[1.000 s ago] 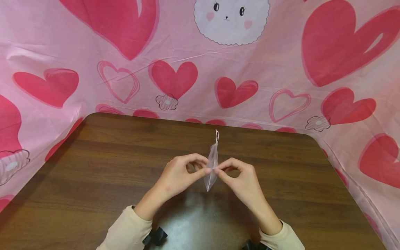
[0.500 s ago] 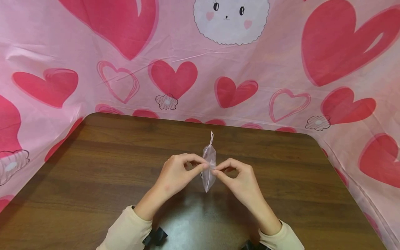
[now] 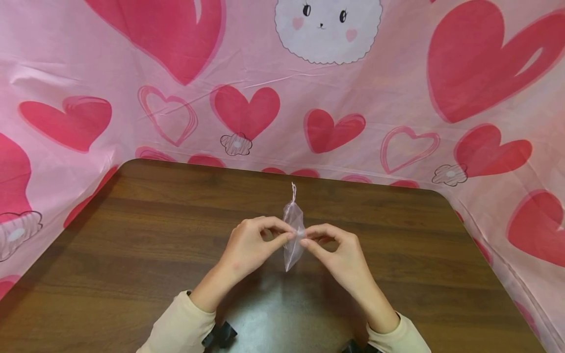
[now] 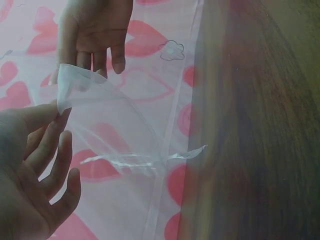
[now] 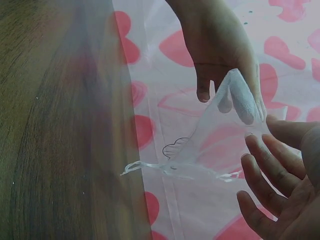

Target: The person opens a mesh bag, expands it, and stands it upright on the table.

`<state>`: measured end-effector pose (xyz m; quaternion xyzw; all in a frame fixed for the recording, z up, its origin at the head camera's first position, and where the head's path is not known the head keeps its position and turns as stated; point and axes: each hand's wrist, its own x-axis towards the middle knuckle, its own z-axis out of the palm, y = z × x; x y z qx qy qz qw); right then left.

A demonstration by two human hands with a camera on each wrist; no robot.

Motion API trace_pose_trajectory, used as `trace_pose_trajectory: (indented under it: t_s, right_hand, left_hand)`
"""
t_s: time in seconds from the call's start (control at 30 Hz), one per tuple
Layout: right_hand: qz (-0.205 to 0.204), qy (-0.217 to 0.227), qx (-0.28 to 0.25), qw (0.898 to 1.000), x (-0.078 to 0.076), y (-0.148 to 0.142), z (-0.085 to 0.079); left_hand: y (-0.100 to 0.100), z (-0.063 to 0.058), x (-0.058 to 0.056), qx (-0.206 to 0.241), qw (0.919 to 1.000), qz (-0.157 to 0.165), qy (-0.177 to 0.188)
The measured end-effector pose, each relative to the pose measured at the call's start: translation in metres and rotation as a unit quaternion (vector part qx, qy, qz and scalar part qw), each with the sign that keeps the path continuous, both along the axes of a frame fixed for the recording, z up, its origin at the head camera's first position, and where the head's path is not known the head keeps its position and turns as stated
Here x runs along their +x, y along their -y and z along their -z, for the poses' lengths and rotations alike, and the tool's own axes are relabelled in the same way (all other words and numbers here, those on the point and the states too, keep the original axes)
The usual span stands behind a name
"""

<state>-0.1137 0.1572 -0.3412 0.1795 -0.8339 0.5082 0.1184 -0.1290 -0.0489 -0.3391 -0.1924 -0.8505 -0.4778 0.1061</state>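
Between both hands hangs a sheer white organza drawstring pouch (image 3: 293, 216), held above the table. My left hand (image 3: 253, 247) pinches one side between thumb and index finger. From the other side, my right hand (image 3: 346, 252) pinches the pouch, its thumb and index fingertips close to the left ones. In the left wrist view the thin pouch (image 4: 117, 112) spreads out with its white cords (image 4: 145, 161) across its lower part. The right wrist view shows left fingertips through the mesh (image 5: 237, 97) and a looped cord (image 5: 134, 166) sticking out at one end.
A dark brown wooden table (image 3: 145, 255) with rounded far corners lies under the hands. Behind and beside it hangs a pink cloth (image 3: 291, 83) printed with red hearts. Beige sleeves (image 3: 178, 323) and a black strap mount (image 3: 219, 335) show at the wrists.
The pouch's far end and its cord have swung to the left, and the mesh has spread wider. Both hands stay nearly in place, with small shifts of the fingertips.
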Motion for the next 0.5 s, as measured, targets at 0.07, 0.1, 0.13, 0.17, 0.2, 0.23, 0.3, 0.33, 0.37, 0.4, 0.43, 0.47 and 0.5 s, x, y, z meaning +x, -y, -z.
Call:
trace_pose_trajectory:
  t_s: [0.07,0.1,0.13,0.17,0.2,0.23,0.3,0.33,0.37,0.4,0.43,0.47,0.5]
  right_hand:
    - [-0.001,0.006,-0.002,1.0,0.0004,-0.0001,0.0]
    - [0.0,0.008,-0.003,1.0,0.0007,-0.0001,-0.0002]
    - [0.001,0.009,-0.003,1.0,0.0011,0.0,-0.0004]
    - [0.003,0.01,-0.003,1.0,0.0013,0.0,-0.0005]
    - [0.005,0.01,-0.003,1.0,0.0013,-0.0001,-0.0004]
    - [0.007,0.008,-0.002,1.0,0.0014,-0.0002,-0.0002]
    - [0.012,0.005,-0.003,1.0,0.0013,-0.0004,0.0]
    - [0.014,0.003,-0.003,1.0,0.0011,-0.0004,0.0002]
    - [0.016,0.001,-0.004,1.0,0.001,-0.0004,0.0001]
    - [0.017,-0.001,-0.004,1.0,0.0011,-0.0004,0.0001]
    - [0.019,-0.002,-0.004,1.0,0.001,-0.0005,0.0001]
    - [0.02,-0.003,-0.004,1.0,0.0011,-0.0003,0.0]
    - [0.021,-0.005,-0.003,1.0,0.0012,-0.0002,-0.0001]
  left_hand:
    - [-0.0002,0.0007,0.0,-0.002,1.0,0.006,-0.004]
    - [-0.0003,0.0011,0.0,-0.004,0.9999,0.009,-0.005]
    - [-0.0004,0.0013,0.0,-0.005,0.9999,0.012,-0.005]
    - [-0.0005,0.0016,0.0,-0.005,0.9999,0.014,-0.005]
    - [-0.0005,0.0018,0.0,-0.005,0.9999,0.016,-0.005]
    - [-0.0005,0.0021,0.0,-0.004,0.9998,0.017,-0.005]
    - [-0.0006,0.0023,-0.0002,-0.001,0.9998,0.021,-0.002]
    - [-0.0006,0.0023,-0.0003,0.001,0.9997,0.023,-0.001]
    - [-0.0006,0.0024,-0.0005,0.004,0.9997,0.026,0.001]
    - [-0.0004,0.0024,-0.0006,0.005,0.9996,0.027,0.003]
    - [-0.0003,0.0025,-0.0006,0.006,0.9996,0.028,0.006]
    - [-0.0003,0.0026,-0.0008,0.007,0.9995,0.029,0.007]
    - [-0.0002,0.0028,-0.0009,0.006,0.9995,0.029,0.008]
